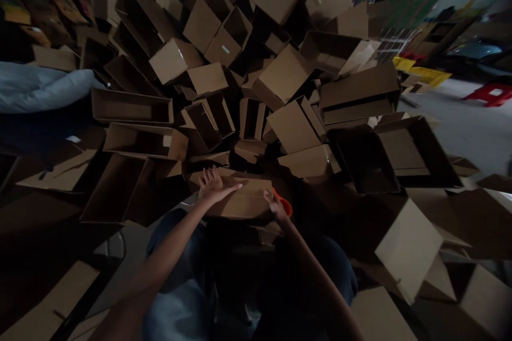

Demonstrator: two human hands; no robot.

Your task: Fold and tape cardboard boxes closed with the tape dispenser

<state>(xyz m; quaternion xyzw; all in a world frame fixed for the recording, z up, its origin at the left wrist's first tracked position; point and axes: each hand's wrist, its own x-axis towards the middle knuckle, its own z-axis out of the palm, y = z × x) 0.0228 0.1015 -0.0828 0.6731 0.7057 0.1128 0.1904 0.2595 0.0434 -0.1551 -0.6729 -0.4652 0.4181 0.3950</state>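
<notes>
Bare forearms (168,245) are extended. The left hand (212,185) is laid open on a cardboard box (240,200), apart from the right hand (276,205), whose grip on an orange item (285,205) cannot be told. Slippage of the unclamped box is a risk; the nearby carton pile (256,117) could be knocked

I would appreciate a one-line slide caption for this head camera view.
Left hand and right hand on a cardboard box amid piled open cartons.
</notes>
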